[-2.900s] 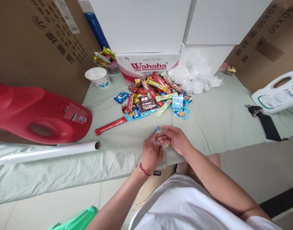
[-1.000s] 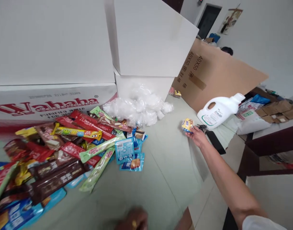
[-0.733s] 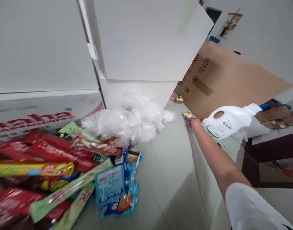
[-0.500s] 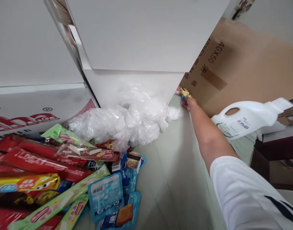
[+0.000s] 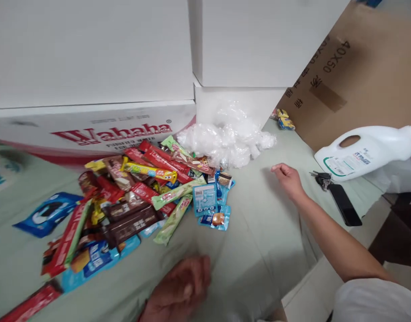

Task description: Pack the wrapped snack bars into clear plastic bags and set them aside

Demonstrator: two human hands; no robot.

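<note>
Snugly against the foot of the brown carton, at the back right of the counter, sits a small yellow-and-blue wrapped snack. Its wrapper looks crinkled and glossy, though its print is too small to read. Just behind it lies a red-and-yellow snack bundle, partly hidden by the white box.

The right hand hangs above the counter, left of the keys and the black phone. Its forearm slants in from the lower right; the index finger points leftward and the other fingers curl under, so whether the fingertips meet cannot be told. Low in the middle, the left hand is blurred, its fingers bent loosely inward; how tightly they close cannot be told either.

Beyond the left hand, light-blue packets edge the snack pile, a jumble of red, brown, green and yellow wrappers. Crumpled clear plastic bags touch the pile's far right side. Behind stands the Wahaha carton, and to the right, near the keys, a white jug lies on its side.
</note>
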